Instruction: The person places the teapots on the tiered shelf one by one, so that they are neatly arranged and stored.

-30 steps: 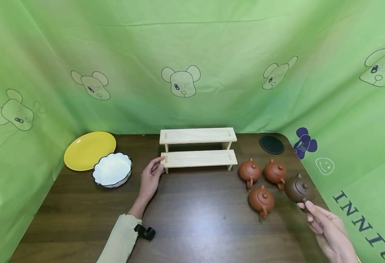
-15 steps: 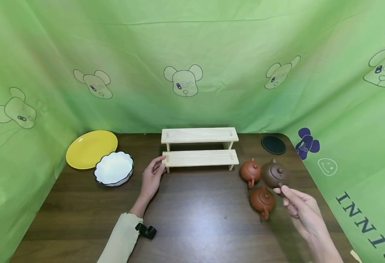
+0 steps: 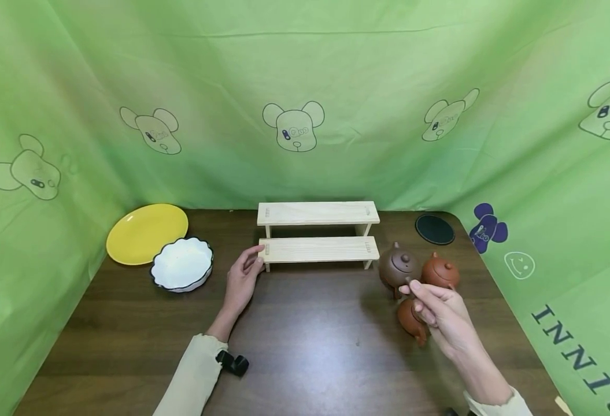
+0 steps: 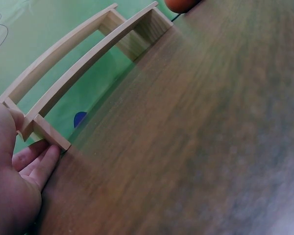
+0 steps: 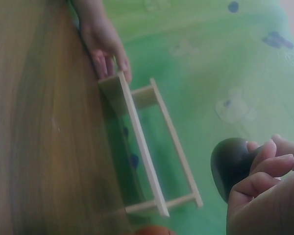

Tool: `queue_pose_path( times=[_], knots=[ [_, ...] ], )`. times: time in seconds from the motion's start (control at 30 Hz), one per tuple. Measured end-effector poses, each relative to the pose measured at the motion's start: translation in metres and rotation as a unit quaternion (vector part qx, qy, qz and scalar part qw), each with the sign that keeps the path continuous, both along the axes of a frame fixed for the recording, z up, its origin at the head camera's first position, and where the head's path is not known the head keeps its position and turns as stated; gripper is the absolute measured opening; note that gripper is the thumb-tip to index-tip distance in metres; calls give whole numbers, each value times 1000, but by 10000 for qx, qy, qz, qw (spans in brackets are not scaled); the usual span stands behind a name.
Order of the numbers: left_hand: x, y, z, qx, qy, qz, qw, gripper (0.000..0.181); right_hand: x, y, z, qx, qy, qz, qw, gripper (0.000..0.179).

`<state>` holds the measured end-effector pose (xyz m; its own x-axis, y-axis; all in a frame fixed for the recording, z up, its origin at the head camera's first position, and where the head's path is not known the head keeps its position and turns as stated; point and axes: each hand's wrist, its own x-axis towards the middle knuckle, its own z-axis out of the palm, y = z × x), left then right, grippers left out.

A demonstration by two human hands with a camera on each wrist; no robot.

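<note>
My right hand (image 3: 442, 318) pinches the handle of a dark brown teapot (image 3: 398, 267), held up off the table in front of two reddish-brown teapots. Part of one reddish teapot (image 3: 410, 319) shows below the hand, and another reddish teapot (image 3: 440, 271) stands just to the right. The dark one mostly covers a third reddish teapot (image 3: 396, 293). My left hand (image 3: 242, 280) grips the left end of a two-step wooden shelf (image 3: 317, 249). In the left wrist view, the fingers (image 4: 41, 164) lie against the shelf's leg (image 4: 50, 132).
A yellow oval plate (image 3: 145, 234) lies at the back left, with a white scalloped bowl (image 3: 182, 264) in front of it. A black round coaster (image 3: 435, 229) lies at the back right. Green curtain (image 3: 294, 69) surrounds the brown table (image 3: 305, 346).
The right hand has carried the dark brown teapot leftward, from right of the reddish teapots to beside the shelf's right end. The left hand has stayed at the shelf.
</note>
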<state>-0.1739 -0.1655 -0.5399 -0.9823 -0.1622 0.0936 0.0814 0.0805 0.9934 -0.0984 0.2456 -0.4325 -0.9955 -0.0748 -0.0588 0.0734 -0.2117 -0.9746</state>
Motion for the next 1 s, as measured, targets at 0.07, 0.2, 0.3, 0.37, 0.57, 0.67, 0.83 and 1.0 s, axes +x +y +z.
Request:
queue_pose_path(
  times=[0.07,0.2,0.3,0.37,0.57,0.67,0.83,1.0],
  knots=[
    [1,0,1,-10,-6,-1,10000,32,-3,-7,0,46,-6,-15,10000,40],
    [0,1,0,-1,-3,-24,10000,32,-10,-22,0,16,12,-66,10000,38],
    [-1,1,0,-31,15,-28,10000,33,-14,-34,0,-22,-44,-93,9999,38],
    [-2,1,0,-62,18,-3,10000,32,-16,-43,0,36,-128,-129,9998,37],
    [-2,-2,-7,-19,347,44,9994,31,-22,-71,-2,202,-486,-190,9984,32],
    [-1,-3,-8,-9,494,49,9988,31,-26,-85,-4,209,-552,-154,9981,30],
    [0,-2,-4,-120,322,105,9994,31,-36,-103,-9,223,-508,-183,9983,28],
    [0,-2,0,-87,30,43,9999,32,-47,-116,-14,64,-473,-374,9982,27]
  ],
)
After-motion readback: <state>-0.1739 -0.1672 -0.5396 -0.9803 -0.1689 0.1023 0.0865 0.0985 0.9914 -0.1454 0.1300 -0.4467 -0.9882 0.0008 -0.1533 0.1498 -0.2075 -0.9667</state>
